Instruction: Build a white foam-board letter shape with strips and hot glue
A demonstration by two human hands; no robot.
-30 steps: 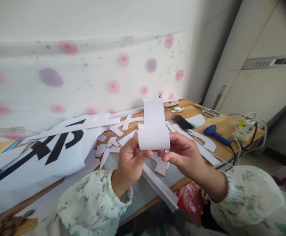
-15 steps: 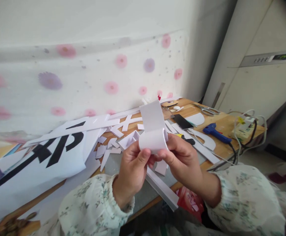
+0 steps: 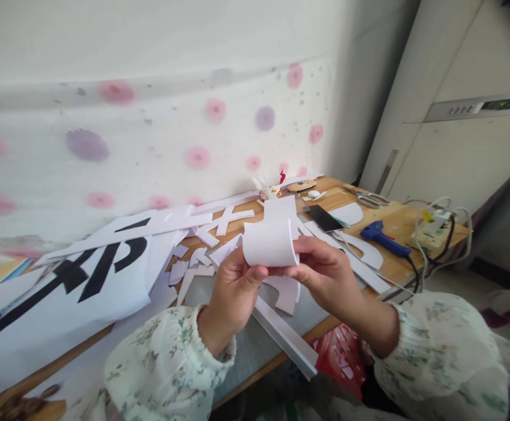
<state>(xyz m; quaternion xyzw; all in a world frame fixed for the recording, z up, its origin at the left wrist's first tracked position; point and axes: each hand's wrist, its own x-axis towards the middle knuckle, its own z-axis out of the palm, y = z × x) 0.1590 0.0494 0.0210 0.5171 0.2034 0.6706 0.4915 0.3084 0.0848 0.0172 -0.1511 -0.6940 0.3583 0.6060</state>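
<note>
Between my two hands, above the table, is a curved white strip that looks like foam board or stiff card. Its near end bends up into a rounded shape, and a flat part stretches away behind. My left hand grips the left edge, thumb along the bottom. My right hand pinches the right edge between thumb and fingers. Some fingertips are hidden behind the strip. Beneath my hands lie a curved white cut-out and a long folded white strip on a grey mat.
A blue glue gun, scissors, a black phone-like slab and a power strip with cables are on the right. White scraps and a sheet with black lettering lie left. A patterned cup stands behind.
The white strip has curled further; its near end now stands higher and its far part shows less. A cup behind it has come into sight. My hands stay on its edges.
</note>
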